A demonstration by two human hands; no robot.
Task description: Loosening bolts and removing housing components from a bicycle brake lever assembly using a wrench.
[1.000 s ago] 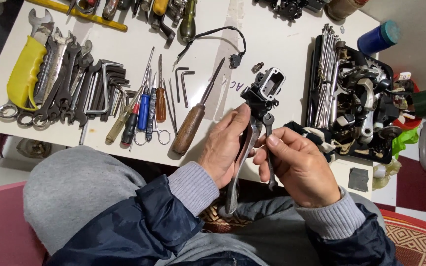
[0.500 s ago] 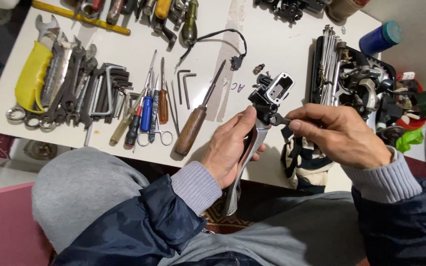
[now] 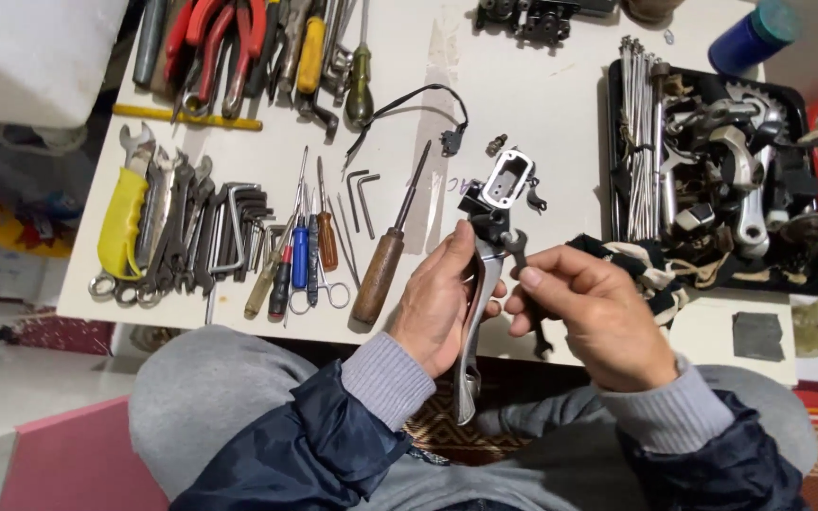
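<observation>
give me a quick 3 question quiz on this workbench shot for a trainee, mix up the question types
1. True or false: the left hand grips the silver brake lever assembly by its long lever.
2. What does the right hand hold against the assembly?
A. a yellow-handled wrench
B. a small dark spanner
C. a pair of scissors
3. Fill in: the wooden-handled screwdriver lies on the white table, on the ______ side of the left hand.

Key
1. True.
2. B; its head sits at the lever's pivot end.
3. Left; it lies beside the two small hex keys.
</observation>
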